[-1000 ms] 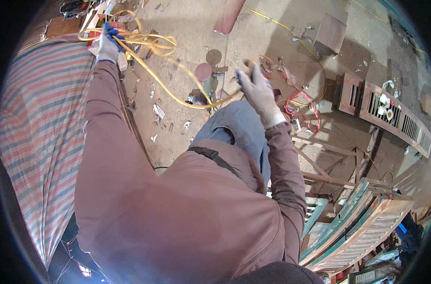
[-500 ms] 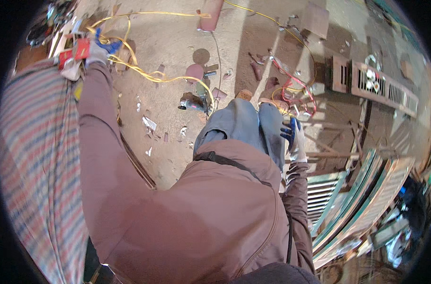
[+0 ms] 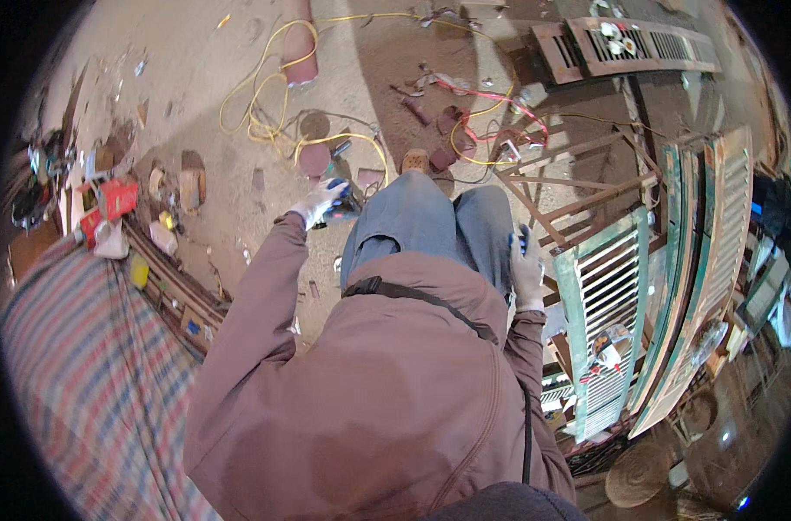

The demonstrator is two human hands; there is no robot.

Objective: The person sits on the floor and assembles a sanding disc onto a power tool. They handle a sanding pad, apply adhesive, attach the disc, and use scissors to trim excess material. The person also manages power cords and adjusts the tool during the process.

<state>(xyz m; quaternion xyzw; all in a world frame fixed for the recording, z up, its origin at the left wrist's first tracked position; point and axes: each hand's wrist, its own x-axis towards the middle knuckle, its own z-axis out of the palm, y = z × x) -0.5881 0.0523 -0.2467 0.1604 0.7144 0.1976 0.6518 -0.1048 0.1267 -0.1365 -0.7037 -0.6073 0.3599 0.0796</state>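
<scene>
My left hand (image 3: 320, 204), in a white glove with blue on the palm side, is low beside my left knee. Its fingers reach out against a dark power tool (image 3: 349, 207) on the floor, partly hidden by the hand and knee. No firm hold on it shows. My right hand (image 3: 526, 273), gloved alike, hangs beside my right thigh with the fingers apart and nothing in them. In front of my knees, a yellow cord (image 3: 278, 135) lies in loose loops. A round reddish disc (image 3: 314, 160) rests just beyond my left hand.
A striped cloth (image 3: 82, 365) covers something at left, with a red box (image 3: 117, 198) past its far edge. Slatted green shutters (image 3: 604, 304) lean at right beside a rusty metal frame (image 3: 578, 187). Farther off are a reddish cylinder (image 3: 300, 48), red cable (image 3: 499, 100) and slatted panel (image 3: 656, 45).
My left hand has come back from the far left, letting go of the yellow cord, to the dark tool by my knee. The cord now lies farther right. The view has turned.
</scene>
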